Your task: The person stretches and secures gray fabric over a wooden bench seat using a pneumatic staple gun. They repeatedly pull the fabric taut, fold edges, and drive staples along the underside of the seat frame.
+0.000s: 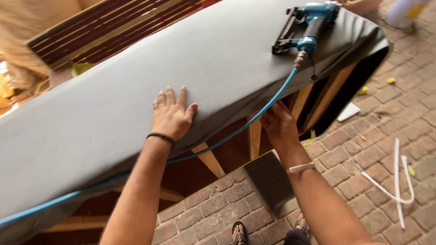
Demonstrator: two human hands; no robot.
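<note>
Left hand (pixel 171 113) is pressing flat, fingers spread, on the grey fabric (pixel 136 81) draped over the wooden frame (pixel 254 136). Right hand (pixel 278 123) is curling under the fabric's near edge, gripping it; the teal staple gun (pixel 305 27) is lying beyond, nearer the right.

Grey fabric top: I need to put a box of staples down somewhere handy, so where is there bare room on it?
The grey fabric is bare left of the left hand, and between that hand and the blue staple gun. The upper right is crowded by the gun and its blue hose. The right hand grips the front edge beside the wooden frame.
</note>
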